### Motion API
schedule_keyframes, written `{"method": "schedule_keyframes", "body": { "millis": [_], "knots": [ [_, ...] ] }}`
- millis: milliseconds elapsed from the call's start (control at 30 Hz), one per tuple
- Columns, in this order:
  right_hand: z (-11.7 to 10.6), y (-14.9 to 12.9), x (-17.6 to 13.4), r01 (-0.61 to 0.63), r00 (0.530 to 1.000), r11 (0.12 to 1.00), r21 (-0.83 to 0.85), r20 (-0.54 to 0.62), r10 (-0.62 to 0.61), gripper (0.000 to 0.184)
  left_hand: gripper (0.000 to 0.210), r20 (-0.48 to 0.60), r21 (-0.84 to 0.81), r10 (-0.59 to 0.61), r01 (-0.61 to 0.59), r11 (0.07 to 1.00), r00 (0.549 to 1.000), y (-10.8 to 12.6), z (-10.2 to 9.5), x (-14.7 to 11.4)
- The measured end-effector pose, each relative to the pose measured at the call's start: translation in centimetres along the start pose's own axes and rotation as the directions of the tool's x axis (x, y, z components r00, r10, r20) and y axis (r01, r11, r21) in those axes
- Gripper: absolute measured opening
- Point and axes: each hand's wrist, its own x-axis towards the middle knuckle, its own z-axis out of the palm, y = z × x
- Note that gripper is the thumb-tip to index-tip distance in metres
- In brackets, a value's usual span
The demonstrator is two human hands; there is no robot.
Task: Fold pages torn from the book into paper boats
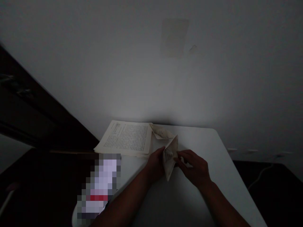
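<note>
A folded sheet of printed paper (pixel 170 154), bent into a pointed shape, is held up over the table. My left hand (pixel 156 165) grips its left side, with the fingers partly hidden behind it. On the right edge, my right hand (pixel 193 165) pinches the paper between thumb and fingers. Another folded paper piece (pixel 162 131) lies just behind, touching the right edge of a stack of printed pages (pixel 127 137). Small dense text covers the top page of that stack.
The white table (pixel 199 137) has rounded corners and stands against a pale wall (pixel 118 63). A pixelated, bright screen-like object (pixel 101 186) lies at the table's left edge. A dark door frame (pixel 47 91) is at the left, and a cable (pixel 259 175) hangs at the right.
</note>
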Motion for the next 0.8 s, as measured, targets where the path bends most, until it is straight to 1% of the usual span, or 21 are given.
{"method": "schedule_keyframes", "body": {
  "millis": [100,200,267,333,433,467,567,633,733,800],
  "knots": [
    [-0.07,0.14,-0.03,-0.032,0.999,0.999,0.019,-0.015,0.032,0.015,0.04,0.001,-0.056,-0.016,0.016,0.998,1.0,0.55,0.1,-0.27],
    [-0.01,0.39,-0.05,-0.083,0.996,0.996,0.017,-0.045,0.083,0.013,0.041,-0.044,-0.051,-0.047,0.045,0.998,0.998,0.76,0.15,-0.56],
    [0.06,0.54,-0.08,-0.146,0.988,0.989,0.002,-0.045,0.146,0.013,0.041,-0.085,-0.038,-0.051,0.048,0.998,0.995,0.76,0.21,-0.66],
    [0.19,0.6,-0.15,-0.208,0.978,0.978,-0.005,-0.01,0.208,0.014,0.039,-0.112,-0.031,-0.044,0.041,0.999,0.993,0.7,0.24,-0.67],
    [0.5,0.49,-0.28,-0.265,0.963,0.964,-0.002,0.054,0.265,0.016,0.037,-0.127,-0.034,-0.053,0.049,0.998,0.99,0.54,0.13,-0.59],
    [0.61,0.42,-0.33,-0.284,0.958,0.959,0.0,0.044,0.284,0.015,0.037,-0.129,-0.034,-0.061,0.057,0.998,0.99,0.48,0.08,-0.55],
    [0.77,0.16,-0.43,-0.332,0.942,0.943,-0.003,-0.05,0.332,0.015,0.036,-0.156,-0.011,-0.042,0.041,0.999,0.987,0.29,0.02,-0.4],
    [0.69,-0.02,-0.4,-0.304,0.95,0.952,-0.022,-0.075,0.302,0.015,0.036,-0.181,0.005,-0.016,0.017,1.0,0.983,0.16,0.04,-0.27],
    [0.44,-0.27,-0.26,-0.185,0.983,0.982,-0.041,-0.03,0.184,0.014,0.037,-0.212,0.003,0.022,-0.021,1.0,0.977,0.0,0.13,-0.07],
    [0.36,-0.35,-0.18,-0.149,0.989,0.988,-0.041,-0.03,0.148,0.011,0.038,-0.217,0.0,0.042,-0.043,0.999,0.975,-0.02,0.2,0.0]
  ]
}}
